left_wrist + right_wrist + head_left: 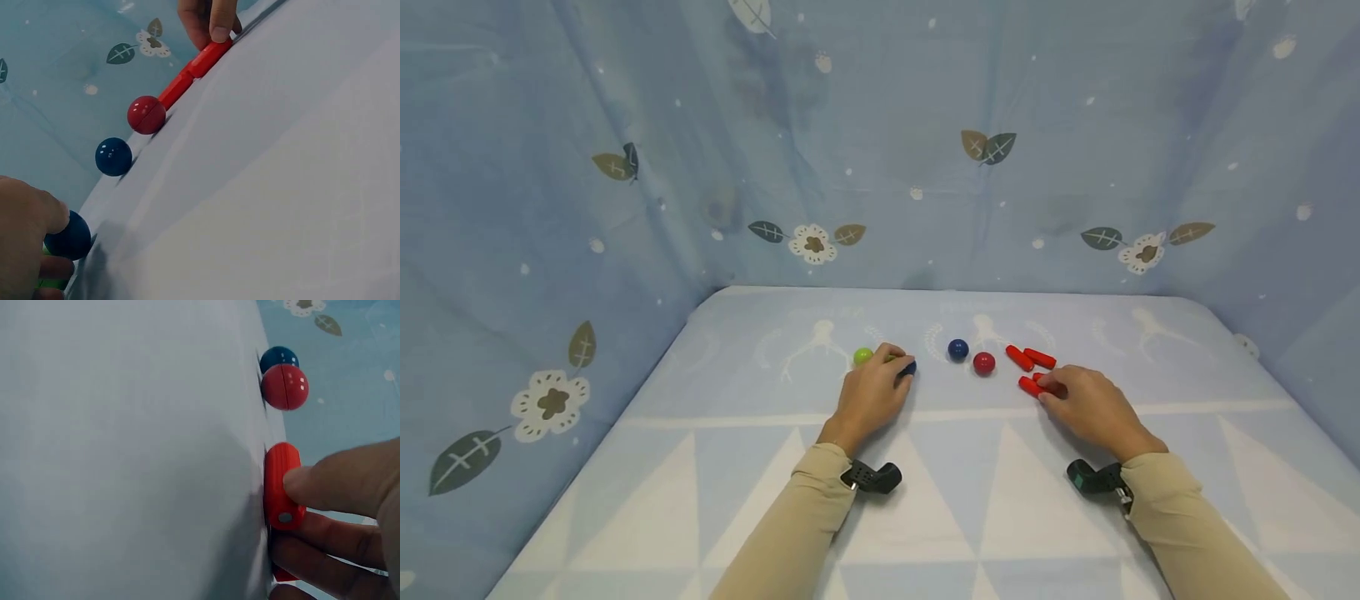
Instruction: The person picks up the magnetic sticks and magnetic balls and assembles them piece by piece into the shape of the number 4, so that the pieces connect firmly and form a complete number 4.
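Bump cd roll red ball (984,363) twd far edge of surface (955,483).
L hand (871,392) grips blue ball (72,242), R hand (1093,408) pinches red rod (278,481).

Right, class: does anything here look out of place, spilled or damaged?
Nothing clearly stands out. The thin line round the red ball looks like a seam rather than a crack, and the red sticks by the right hand show no visible damage.

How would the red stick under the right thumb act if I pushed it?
The red stick would probably roll sideways if loose, since its body looks rounded. It seems stiff, because it lies straight in the right hand. Its faint lengthwise ridges might make it less slippery.
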Demonstrator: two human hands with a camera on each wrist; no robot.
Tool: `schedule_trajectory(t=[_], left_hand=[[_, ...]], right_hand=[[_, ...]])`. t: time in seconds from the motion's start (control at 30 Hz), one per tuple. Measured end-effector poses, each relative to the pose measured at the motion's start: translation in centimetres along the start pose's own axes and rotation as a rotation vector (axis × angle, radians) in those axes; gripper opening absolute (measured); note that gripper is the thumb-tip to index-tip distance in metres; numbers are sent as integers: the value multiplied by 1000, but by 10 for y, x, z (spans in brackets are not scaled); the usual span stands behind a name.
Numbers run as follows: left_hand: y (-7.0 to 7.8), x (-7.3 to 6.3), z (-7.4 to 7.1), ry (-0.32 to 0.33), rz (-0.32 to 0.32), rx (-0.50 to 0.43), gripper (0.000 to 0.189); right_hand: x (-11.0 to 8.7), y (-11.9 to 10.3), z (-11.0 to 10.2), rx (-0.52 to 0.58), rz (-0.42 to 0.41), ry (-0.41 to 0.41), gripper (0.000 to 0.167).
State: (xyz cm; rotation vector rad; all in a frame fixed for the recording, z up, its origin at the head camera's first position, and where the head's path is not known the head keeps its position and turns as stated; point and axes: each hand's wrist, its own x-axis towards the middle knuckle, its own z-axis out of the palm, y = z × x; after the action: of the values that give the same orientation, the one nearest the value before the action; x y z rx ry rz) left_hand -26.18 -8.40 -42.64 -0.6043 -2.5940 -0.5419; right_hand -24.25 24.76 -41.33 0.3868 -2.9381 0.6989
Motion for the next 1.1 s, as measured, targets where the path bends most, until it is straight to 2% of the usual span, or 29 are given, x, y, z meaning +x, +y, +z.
schedule_trajectory(t=[0.2, 0.47, 0.7, 1.1], left_hand=[[-2, -1, 1, 50, 66, 65, 21], [-4, 4, 2, 34, 91, 59, 26], [-4, -1, 3, 6, 64, 53, 28], [-2, -3, 6, 21, 2, 15, 33]], right_hand=[[2, 2, 6, 1, 3, -31, 25], [0, 4, 5, 3, -4, -6, 27], [-1, 6, 11, 67, -1, -16, 22], [-2, 9, 9, 142, 8, -4, 24]])
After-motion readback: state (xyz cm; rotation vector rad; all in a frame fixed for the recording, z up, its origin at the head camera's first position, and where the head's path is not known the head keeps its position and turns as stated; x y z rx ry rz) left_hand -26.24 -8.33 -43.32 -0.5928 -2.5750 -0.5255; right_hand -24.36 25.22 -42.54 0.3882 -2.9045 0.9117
